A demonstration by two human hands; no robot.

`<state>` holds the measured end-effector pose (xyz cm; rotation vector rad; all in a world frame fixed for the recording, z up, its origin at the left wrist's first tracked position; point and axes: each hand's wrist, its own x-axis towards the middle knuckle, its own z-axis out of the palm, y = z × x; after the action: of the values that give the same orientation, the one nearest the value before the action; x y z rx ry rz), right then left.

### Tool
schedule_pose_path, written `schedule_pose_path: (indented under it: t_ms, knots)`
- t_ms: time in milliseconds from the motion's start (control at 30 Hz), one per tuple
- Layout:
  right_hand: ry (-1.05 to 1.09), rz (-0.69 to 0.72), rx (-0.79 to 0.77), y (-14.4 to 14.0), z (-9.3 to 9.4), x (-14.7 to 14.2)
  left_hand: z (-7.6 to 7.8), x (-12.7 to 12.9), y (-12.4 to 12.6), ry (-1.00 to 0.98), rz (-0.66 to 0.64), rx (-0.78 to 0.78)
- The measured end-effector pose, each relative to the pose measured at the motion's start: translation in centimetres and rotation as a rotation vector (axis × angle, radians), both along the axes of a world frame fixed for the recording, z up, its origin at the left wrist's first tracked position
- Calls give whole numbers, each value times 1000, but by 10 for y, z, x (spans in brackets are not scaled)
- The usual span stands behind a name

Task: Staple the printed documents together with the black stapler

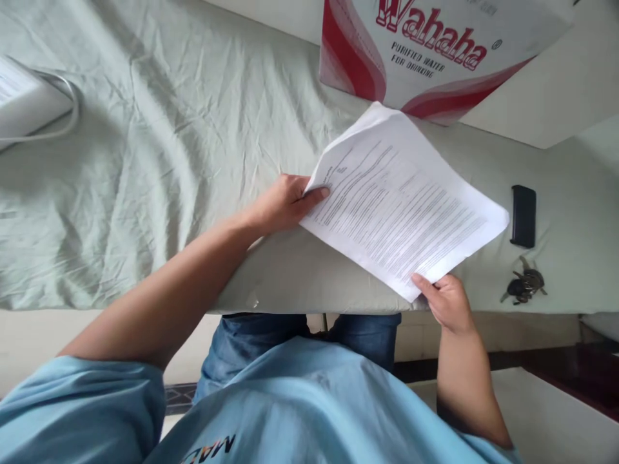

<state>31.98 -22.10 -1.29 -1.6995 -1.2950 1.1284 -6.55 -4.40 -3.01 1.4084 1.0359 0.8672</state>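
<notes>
A thin sheaf of printed sheets point(387, 200) is held aslant over the middle of the table point(232, 116), its lowest corner just inside the table's near edge and its top corner reaching toward the far edge. The print is too small to read, and how many sheets there are cannot be told; the upper left margin curls. The left hand point(296, 203) grasps the sheaf's left edge, thumb on top, its other fingers mostly hidden. The right hand point(445, 301) pinches the sheaf beside its lowest corner, thumb on the print, fingers largely out of sight beneath. Behind the sheaf, along the table's far edge, stands a Wahaha water carton point(358, 58), its top cut off. Toward the right, a black phone-like slab point(524, 216) lies beyond a bunch of keys point(527, 283), which rests near the near edge, its pieces hard to separate. At the far left corner, a white object point(31, 103) with a pale cable point(73, 106) is cut off, its kind unclear.
</notes>
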Motion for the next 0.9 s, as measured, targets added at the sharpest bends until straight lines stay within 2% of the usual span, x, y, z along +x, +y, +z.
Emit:
schedule_pose_path:
  t_ms: [67,133,200,267,367,467,533,667,767,833,900]
  knots:
    - [-57,3,-122,-10,10,17,18,-4,-3,252,-181,3]
    - [-46,-96,-67,-8,21,35,34,-3,-4,400,-353,-57]
    - [14,-146,50,6,32,48,45,2,-5,482,-520,-117]
    - [27,-55,118,29,41,53,50,13,-5,527,-645,-150]
    - [81,203,92,70,49,40,53,31,-6,571,-697,-157]
    - [52,453,65,112,46,13,53,44,-6,587,-665,-128]
    - [21,517,92,137,37,-4,52,45,-3,567,-598,-101]
    - [-33,403,216,170,12,-23,40,36,15,448,-274,-60]
    - [-108,285,264,175,-4,-22,25,31,28,358,-21,-45]
    - [-164,225,283,171,-10,-20,17,34,33,343,68,-12]
    - [-208,181,306,166,-13,-18,10,39,34,370,101,64]
